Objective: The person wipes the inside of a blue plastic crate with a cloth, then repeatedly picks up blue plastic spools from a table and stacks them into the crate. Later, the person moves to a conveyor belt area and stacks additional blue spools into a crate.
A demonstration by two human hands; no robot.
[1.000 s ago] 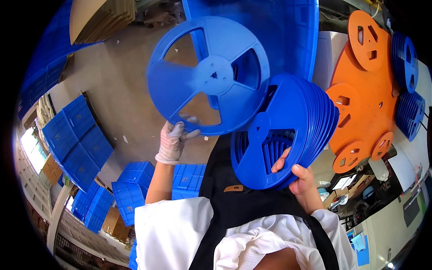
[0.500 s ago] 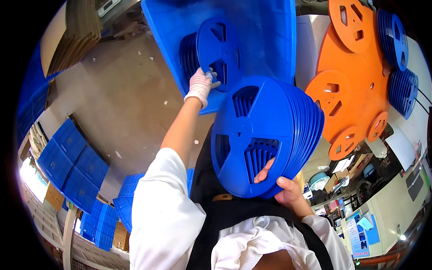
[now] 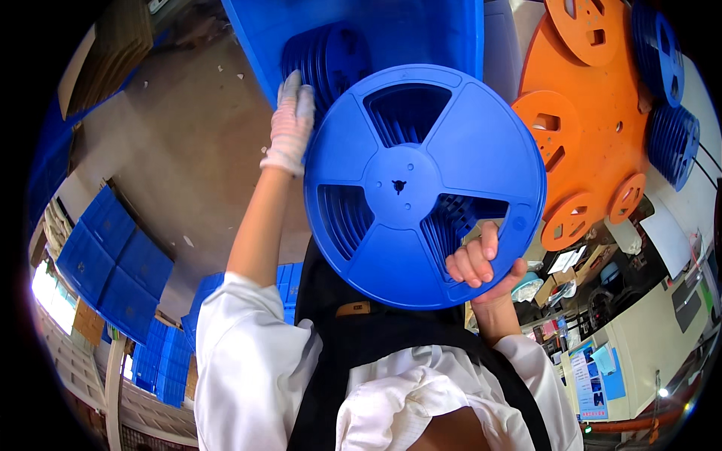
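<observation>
A stack of round blue plastic reels [image 3: 410, 192] faces me in front of my chest, its front disc showing wide cut-out windows. Bare, my right hand [image 3: 485, 267] grips the stack at lower right, fingers hooked through a window and thumb near the rim. My left hand [image 3: 292, 124], in a pale glove with greyish fingertips, is open with its fingers stretched upward. It is beside the stack's left rim, just below more blue reels [image 3: 323, 60] in a blue bin [image 3: 421, 30]. Whether its fingers touch those reels I cannot tell.
At right, an orange rotary table [image 3: 594, 143] carries smaller orange discs [image 3: 568, 219]. Beyond it stand further blue reel stacks [image 3: 671, 146]. Blue crates [image 3: 116, 263] are on the left, with stacked cardboard [image 3: 113, 56] at upper left. A pale machine cabinet [image 3: 639, 361] stands at lower right.
The held stack has risen and turned its front disc squarely toward me. My left hand has left the disc in the bin and moved left, its fingers straightening. The bin shows slightly higher.
</observation>
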